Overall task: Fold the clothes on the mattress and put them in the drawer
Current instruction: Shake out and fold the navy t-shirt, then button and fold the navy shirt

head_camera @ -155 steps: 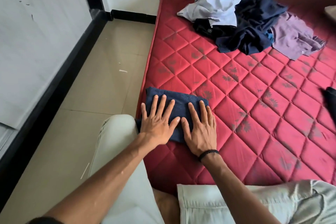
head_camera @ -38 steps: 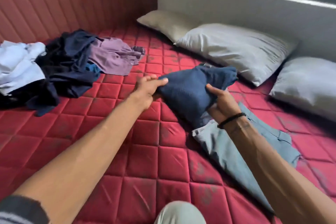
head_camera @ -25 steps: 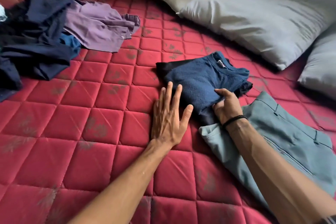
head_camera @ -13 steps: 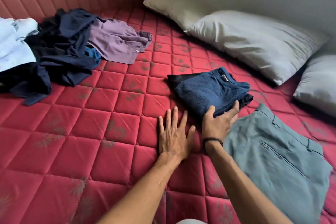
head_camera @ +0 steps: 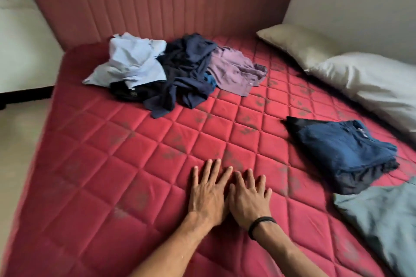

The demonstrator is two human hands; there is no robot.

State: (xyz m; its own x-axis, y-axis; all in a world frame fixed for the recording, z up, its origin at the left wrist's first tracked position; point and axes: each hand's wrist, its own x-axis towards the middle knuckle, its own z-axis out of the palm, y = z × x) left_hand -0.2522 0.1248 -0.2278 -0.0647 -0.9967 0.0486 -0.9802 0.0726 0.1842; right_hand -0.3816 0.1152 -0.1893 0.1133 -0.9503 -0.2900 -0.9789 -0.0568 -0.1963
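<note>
My left hand (head_camera: 208, 193) and my right hand (head_camera: 247, 198) lie flat, side by side, on the red quilted mattress (head_camera: 112, 175), fingers spread and holding nothing. A folded dark blue garment (head_camera: 340, 153) rests to the right, on top of a dark folded piece. Grey-green trousers (head_camera: 382, 220) lie at the right edge, in front of the blue garment. An unfolded heap sits at the far side: a light blue shirt (head_camera: 132, 63), dark navy clothes (head_camera: 184, 74) and a mauve shirt (head_camera: 234, 69). No drawer is in view.
A padded red headboard (head_camera: 157, 2) stands behind the heap. A beige pillow (head_camera: 297, 45) and a white pillow (head_camera: 371, 81) lie along the right wall. Tiled floor (head_camera: 20, 130) shows beyond the mattress's left edge.
My right hand let go of the folded blue garment and moved left beside my left hand. The view swung left, so the heap and headboard now sit ahead.
</note>
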